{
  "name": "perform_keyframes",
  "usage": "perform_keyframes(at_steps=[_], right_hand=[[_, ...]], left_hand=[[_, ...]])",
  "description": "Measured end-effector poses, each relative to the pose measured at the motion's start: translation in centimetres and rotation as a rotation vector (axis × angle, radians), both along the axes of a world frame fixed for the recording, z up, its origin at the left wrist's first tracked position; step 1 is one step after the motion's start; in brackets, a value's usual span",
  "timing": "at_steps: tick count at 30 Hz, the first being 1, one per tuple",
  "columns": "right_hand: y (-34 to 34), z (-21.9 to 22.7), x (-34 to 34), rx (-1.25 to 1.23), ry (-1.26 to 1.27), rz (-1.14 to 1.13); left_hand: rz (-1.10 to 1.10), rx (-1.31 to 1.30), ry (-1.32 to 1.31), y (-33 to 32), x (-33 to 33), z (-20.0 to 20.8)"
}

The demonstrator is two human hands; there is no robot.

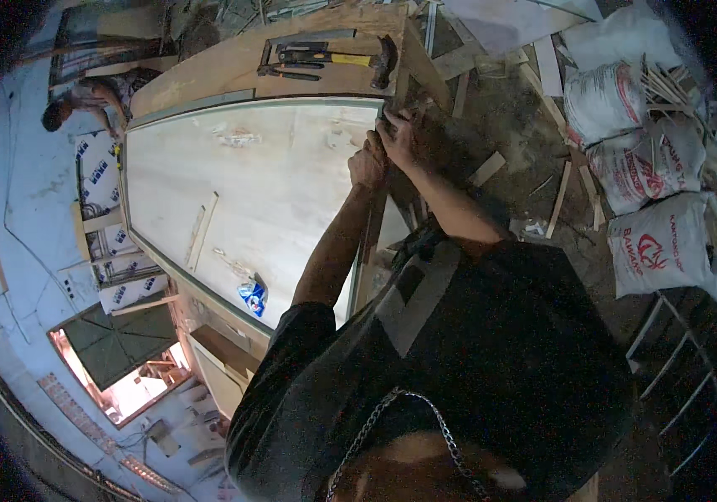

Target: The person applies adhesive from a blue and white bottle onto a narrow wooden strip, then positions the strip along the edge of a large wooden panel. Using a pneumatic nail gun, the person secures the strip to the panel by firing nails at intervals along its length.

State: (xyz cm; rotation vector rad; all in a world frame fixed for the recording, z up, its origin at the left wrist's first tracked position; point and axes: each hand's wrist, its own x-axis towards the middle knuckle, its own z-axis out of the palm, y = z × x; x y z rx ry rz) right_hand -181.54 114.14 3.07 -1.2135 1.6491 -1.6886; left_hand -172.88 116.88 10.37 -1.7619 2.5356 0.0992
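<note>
A large white panel [258, 167] with a thin greenish edge strip [291, 102] lies on a workbench. At its right far corner my two hands meet, close together. My left hand [367, 164] is closed at the panel's right edge. Just beyond it, my right hand [398, 139] has its fingers bent and pressed together by the corner. What they pinch is too small to make out. On the bare wood past the panel lie a hammer [350, 59] with a yellow and black handle, pliers [290, 72] and a flat grey angled piece [308, 38].
A narrow wood strip [202, 230] and a crumpled blue packet [252, 296] rest on the panel. Filled white sacks [655, 243] are piled at right beside a metal rack [676, 368]. Wood offcuts [487, 169] litter the floor. Another person [95, 100] bends at the far left.
</note>
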Motion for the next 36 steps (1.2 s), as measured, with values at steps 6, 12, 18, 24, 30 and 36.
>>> perform_keyframes(at_steps=[6,12,18,24,30,36], right_hand=[[0.9,2.6,-1.2,0.106,-0.055,0.065],[1.1,2.5,-2.3,0.144,-0.016,-0.028],[0.9,2.9,-2.8,0.193,-0.131,0.073],[0.8,2.1,-2.4,0.125,-0.094,0.067],[0.3,0.8,-1.2,0.105,-0.104,0.048],[0.7,3.6,-2.0,0.142,-0.076,0.168]], left_hand=[[0.08,0.082,0.009,-0.4,0.9,-0.8],[0.096,0.051,0.031,0.1,-0.2,0.6],[0.09,-0.028,0.118,1.7,1.6,0.3],[0.038,0.003,0.073,2.3,1.7,0.1],[0.029,-0.009,0.167,2.1,1.0,0.7],[0.093,0.02,0.1,1.8,1.7,0.2]])
